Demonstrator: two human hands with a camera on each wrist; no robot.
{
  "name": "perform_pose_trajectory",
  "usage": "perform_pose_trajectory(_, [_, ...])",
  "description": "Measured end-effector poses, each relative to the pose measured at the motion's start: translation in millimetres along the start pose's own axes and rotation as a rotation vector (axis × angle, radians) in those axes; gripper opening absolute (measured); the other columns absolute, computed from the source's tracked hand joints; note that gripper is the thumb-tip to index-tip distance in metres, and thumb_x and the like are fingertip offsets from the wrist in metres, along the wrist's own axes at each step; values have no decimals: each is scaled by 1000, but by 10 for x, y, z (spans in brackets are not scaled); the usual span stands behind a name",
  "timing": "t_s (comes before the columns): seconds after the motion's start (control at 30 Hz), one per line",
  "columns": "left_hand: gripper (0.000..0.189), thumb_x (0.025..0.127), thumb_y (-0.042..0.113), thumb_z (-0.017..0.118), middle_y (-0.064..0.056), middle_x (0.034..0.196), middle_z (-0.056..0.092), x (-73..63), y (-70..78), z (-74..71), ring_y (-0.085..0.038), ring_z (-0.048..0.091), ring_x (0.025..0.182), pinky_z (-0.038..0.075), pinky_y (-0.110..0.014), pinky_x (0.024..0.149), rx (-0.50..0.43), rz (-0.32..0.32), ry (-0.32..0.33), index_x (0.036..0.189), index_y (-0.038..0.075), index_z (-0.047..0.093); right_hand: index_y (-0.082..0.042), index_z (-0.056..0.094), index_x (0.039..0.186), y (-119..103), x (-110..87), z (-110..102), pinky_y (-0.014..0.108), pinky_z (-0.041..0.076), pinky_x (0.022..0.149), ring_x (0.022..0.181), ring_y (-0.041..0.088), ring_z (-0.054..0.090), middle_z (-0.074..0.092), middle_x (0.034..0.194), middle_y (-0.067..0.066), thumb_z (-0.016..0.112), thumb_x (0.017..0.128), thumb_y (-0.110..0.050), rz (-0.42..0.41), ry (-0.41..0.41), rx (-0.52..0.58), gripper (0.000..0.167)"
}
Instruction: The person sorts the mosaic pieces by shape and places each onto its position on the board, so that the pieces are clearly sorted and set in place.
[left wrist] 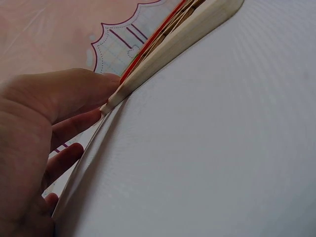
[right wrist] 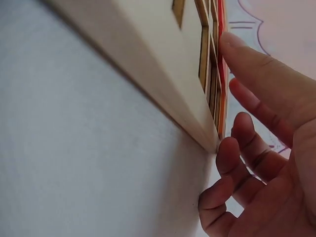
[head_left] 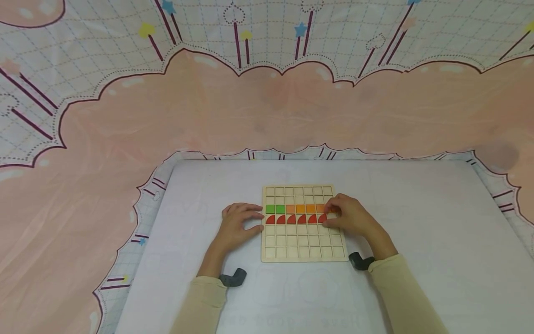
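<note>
A pale wooden grid board (head_left: 303, 241) lies on the white tabletop. One of its rows holds green square tiles (head_left: 275, 209) followed by orange ones (head_left: 300, 209). Red quarter-circle tiles (head_left: 291, 219) fill much of the row below. My left hand (head_left: 238, 225) touches the board's left edge, its fingers and thumb spread. In the left wrist view the thumb meets the board's edge (left wrist: 148, 69). My right hand (head_left: 350, 215) reaches over the right side, thumb by the last red tile and index finger by the orange row. Its fingertips partly hide the right-hand cells.
The white tabletop (head_left: 417, 208) spreads around the board. Behind and beside it hangs a pink and white patterned cloth (head_left: 267, 111). A dark wrist device (head_left: 234, 277) sits at the left cuff, and another dark device (head_left: 360, 261) at the right.
</note>
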State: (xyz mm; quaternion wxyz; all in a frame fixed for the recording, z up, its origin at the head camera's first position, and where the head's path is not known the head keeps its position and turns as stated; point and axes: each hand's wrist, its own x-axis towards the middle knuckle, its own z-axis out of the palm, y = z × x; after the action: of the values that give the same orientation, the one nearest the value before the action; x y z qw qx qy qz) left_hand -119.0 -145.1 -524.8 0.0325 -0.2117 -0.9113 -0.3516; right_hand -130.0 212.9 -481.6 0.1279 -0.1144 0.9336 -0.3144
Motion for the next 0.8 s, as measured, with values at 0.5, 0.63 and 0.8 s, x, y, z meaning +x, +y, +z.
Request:
perform_pose_trajectory(0.5, [24, 83, 28, 81, 5, 129, 69, -3, 0, 0, -24, 52, 128, 20, -56, 114, -5, 2, -2, 106, 24, 78, -16, 72, 95, 53, 18, -6, 32, 41, 76, 87, 18, 50, 59, 91, 2, 83, 85, -22, -43, -3, 16, 16])
perform_pose_trajectory(0.63, [24, 82, 27, 82, 4, 129, 70, -4, 9, -5, -25, 52, 128, 21, -56, 114, -7, 8, 1, 106, 23, 78, -16, 72, 94, 45, 8, -6, 31, 41, 75, 86, 18, 50, 59, 90, 1, 84, 84, -19, -39, -3, 16, 16])
perform_pose_trajectory(0.8, [24, 83, 27, 82, 5, 130, 69, -3, 18, -13, -24, 52, 128, 20, -55, 115, -2, -5, -11, 106, 24, 78, -15, 72, 93, 38, 7, -13, 30, 41, 74, 84, 18, 50, 58, 89, 2, 84, 83, -19, -41, -1, 20, 16])
